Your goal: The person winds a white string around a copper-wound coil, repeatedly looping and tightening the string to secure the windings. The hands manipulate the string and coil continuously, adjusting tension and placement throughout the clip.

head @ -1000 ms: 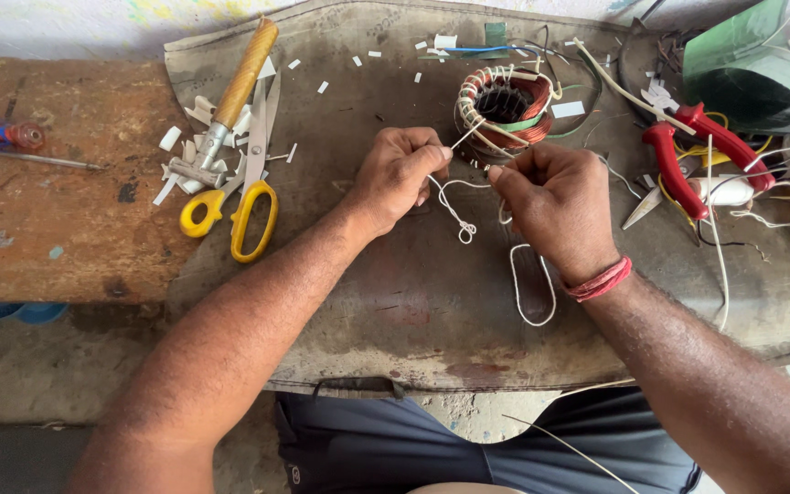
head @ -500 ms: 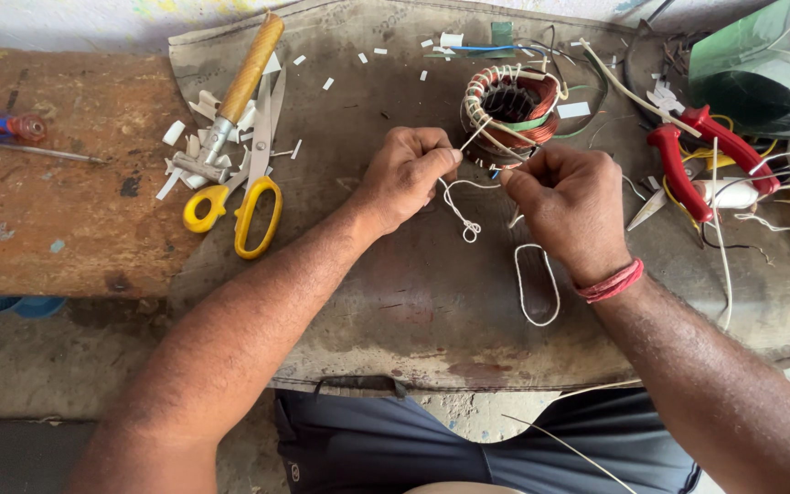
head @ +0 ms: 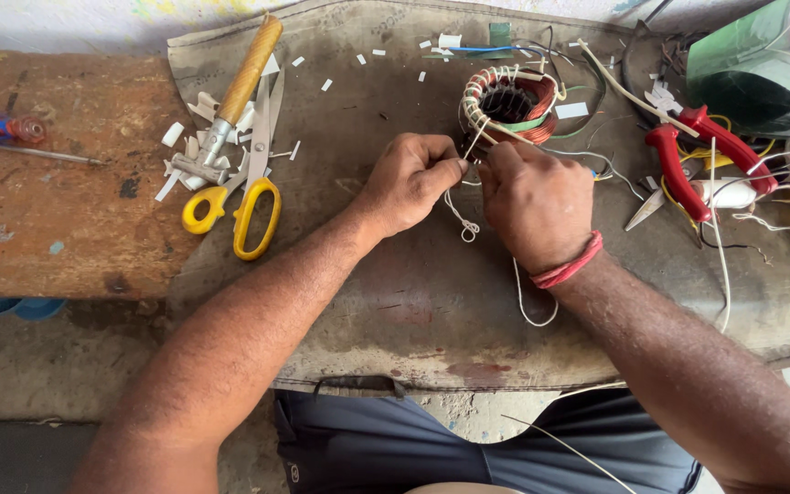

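A: We have both hands at the coil (head: 507,102), which sits on the grey mat (head: 368,274) near the far edge of the surface (head: 48,229). Our left hand (head: 404,181) has its fingers pinched shut on the white string (head: 461,218); the right hand (head: 534,203) is closed on the same string just beside it, right at the winding.

B: So where might it slip?

A: The string looks thin and we hold it only by the fingertips. If we pull hard, it may snap or slide out, and the lacing round the copper could go slack.

B: And the coil itself?

A: Nothing clamps it that we can see. A sideways tug could drag it across the mat, or tilt it toward the red pliers (head: 701,151) and the loose wires on the right.

B: The tail of the string?

A: It loops down past our right wrist toward the near edge. It could catch under the forearm and jerk the knot. The scissors (head: 249,187) lie well apart on the left, so a cut means letting go with one hand, and tension may drop then.
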